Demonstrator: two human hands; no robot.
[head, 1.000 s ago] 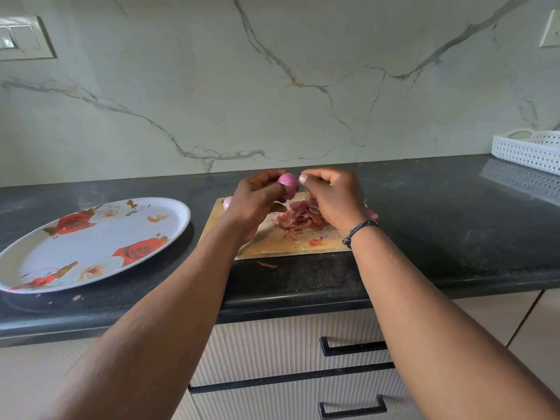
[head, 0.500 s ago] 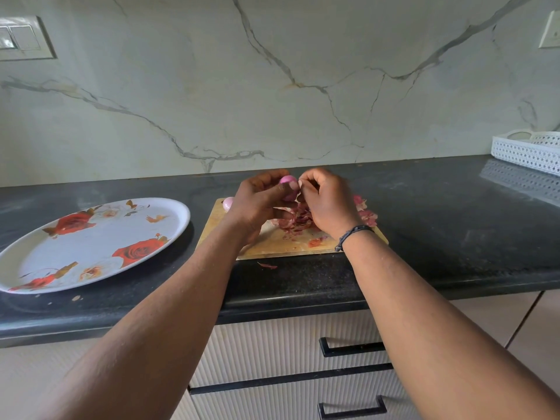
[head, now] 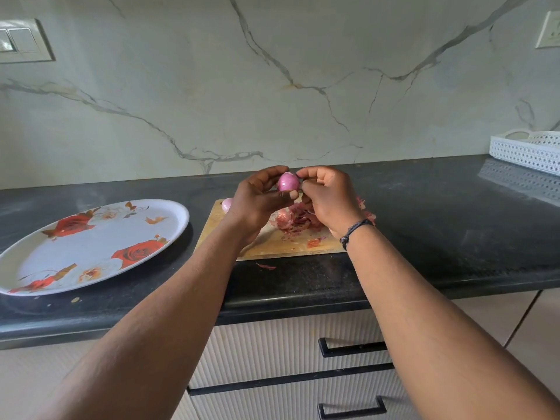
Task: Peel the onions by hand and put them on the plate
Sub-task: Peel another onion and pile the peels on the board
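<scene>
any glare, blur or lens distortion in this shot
Head view: wide-angle bend curves the counter edge; soft sheen on the plate rim; the onion in the left hand looks sharp, as does the right hand.

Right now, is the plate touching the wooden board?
Apart. The head view shows a strip of dark counter between the plate and the board.

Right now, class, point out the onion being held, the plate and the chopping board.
onion (head: 287, 181), head view, its bare pink side
plate (head: 45, 262), head view, plain white centre
chopping board (head: 272, 248), head view, bare front edge
</scene>
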